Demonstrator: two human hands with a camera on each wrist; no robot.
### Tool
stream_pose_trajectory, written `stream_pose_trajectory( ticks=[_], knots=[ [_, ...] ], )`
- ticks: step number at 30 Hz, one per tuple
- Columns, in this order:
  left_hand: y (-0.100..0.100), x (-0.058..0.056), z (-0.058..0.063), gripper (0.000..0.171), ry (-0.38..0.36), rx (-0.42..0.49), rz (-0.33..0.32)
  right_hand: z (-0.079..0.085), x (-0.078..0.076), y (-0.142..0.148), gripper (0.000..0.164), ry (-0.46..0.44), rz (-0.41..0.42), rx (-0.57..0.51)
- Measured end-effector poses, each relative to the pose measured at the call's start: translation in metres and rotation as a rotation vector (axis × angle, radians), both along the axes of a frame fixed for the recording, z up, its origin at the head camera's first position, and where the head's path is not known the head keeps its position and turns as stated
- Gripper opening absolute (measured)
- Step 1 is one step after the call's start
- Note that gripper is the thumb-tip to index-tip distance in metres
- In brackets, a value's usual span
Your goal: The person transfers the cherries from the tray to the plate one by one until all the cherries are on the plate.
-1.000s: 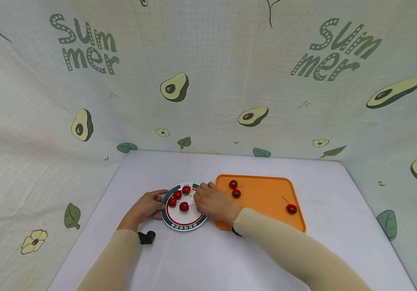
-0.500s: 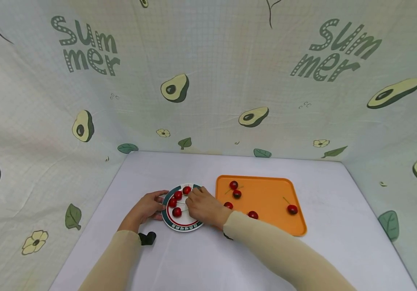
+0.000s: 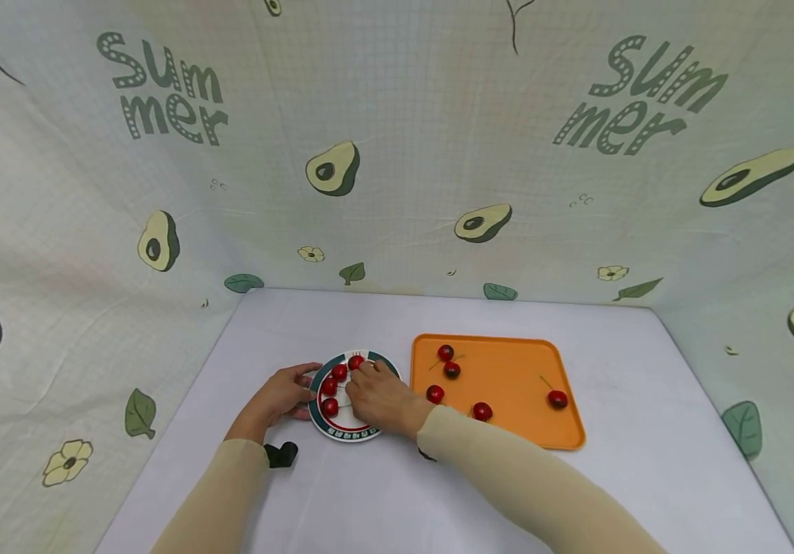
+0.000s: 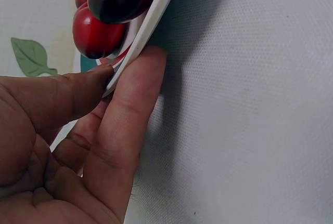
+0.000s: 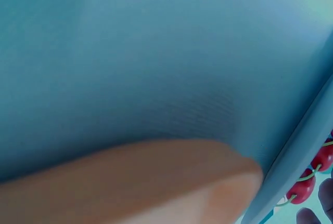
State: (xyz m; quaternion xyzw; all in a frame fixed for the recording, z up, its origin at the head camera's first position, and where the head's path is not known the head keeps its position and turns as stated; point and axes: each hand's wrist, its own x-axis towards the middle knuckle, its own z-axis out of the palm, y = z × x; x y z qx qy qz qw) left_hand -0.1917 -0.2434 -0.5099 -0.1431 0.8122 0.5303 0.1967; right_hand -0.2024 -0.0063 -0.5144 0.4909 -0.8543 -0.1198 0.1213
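A cherry (image 3: 330, 407) lies between the left hand (image 3: 285, 392) pinching the plate (image 3: 351, 435) and the right hand (image 3: 385, 398), its grip unclear

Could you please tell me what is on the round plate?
Four red cherries show on the plate, toward its left and far sides. The right hand covers part of it, hiding anything beneath.

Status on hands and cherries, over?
Left hand pinching rim of plate. Right hand over plate, grip hidden. Four cherries visible on plate, five on orange tray. Right sleeve hides part of tray.
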Motion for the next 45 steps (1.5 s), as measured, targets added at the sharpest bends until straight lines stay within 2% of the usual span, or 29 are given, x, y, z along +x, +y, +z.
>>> stream_pose_trajectory(
  ticks=[7, 13, 18, 25, 31, 36, 45],
  knots=[
    [0.001, 0.001, 0.000, 0.066, -0.007, 0.001, 0.006, 0.008, 0.001, 0.005, 0.035, -0.026, -0.037, -0.037],
    [0.002, 0.001, -0.002, 0.067, -0.018, -0.002, 0.014, 0.022, 0.000, 0.027, 0.029, 0.006, -0.034, -0.068],
    [0.003, 0.000, -0.003, 0.066, -0.022, -0.007, 0.010, 0.031, -0.002, 0.065, 0.021, 0.028, -0.030, -0.107],
    [0.004, 0.000, 0.001, 0.066, -0.024, -0.007, 0.005, 0.038, -0.010, 0.128, 0.018, 0.064, -0.081, -0.168],
    [0.004, 0.000, 0.004, 0.066, -0.028, -0.008, 0.005, 0.042, -0.004, 0.173, 0.020, 0.028, -0.143, -0.219],
    [0.003, 0.000, 0.004, 0.066, -0.024, -0.018, -0.004, 0.037, 0.009, 0.201, 0.030, 0.014, -0.192, -0.205],
    [0.002, 0.001, 0.003, 0.066, -0.013, -0.027, -0.020, 0.014, 0.032, 0.225, 0.073, -0.080, -0.296, -0.203]
  ],
)
